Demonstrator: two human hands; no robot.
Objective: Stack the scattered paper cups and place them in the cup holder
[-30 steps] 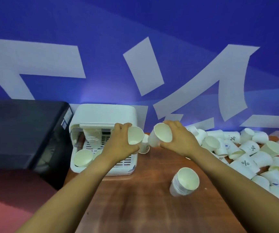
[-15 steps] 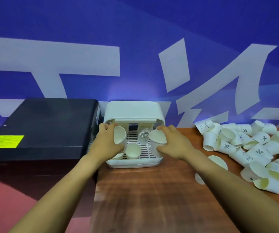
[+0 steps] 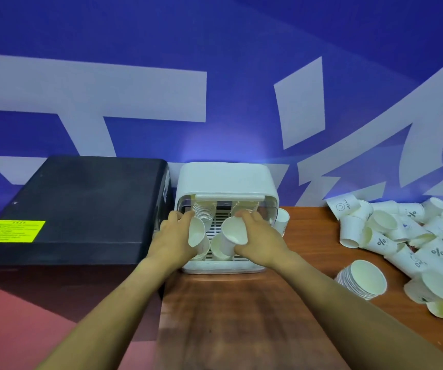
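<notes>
**Two cups held at the mouth of the cup holder**

A paper cup is gripped in each hand, both right at the open front of the white cup holder (image 3: 225,180), over its slatted floor. The left hand (image 3: 173,237) is curled round the left cup (image 3: 196,232); the cup lies tilted, long axis roughly horizontal, open rim facing right & toward the camera. The right hand (image 3: 261,240) is curled round the right cup (image 3: 233,231); its rim faces left & toward the camera, base pointing back into the holder. The two rims are near each other, not touching.

Inside the holder, a stack of cups (image 3: 203,214) is seen hanging at upper left, w/ two more cups upright on the floor below the hands. Room in the holder is tight: black box (image 3: 76,206) just beside its left wall, blue wall (image 3: 215,76) behind.

On the wooden surface (image 3: 231,316), free space is seen in front of the holder. To the right, a short stack on its side (image 3: 362,281) w/ rim toward the camera; beyond it a loose pile of cups (image 3: 415,241) pointing every which way.
</notes>
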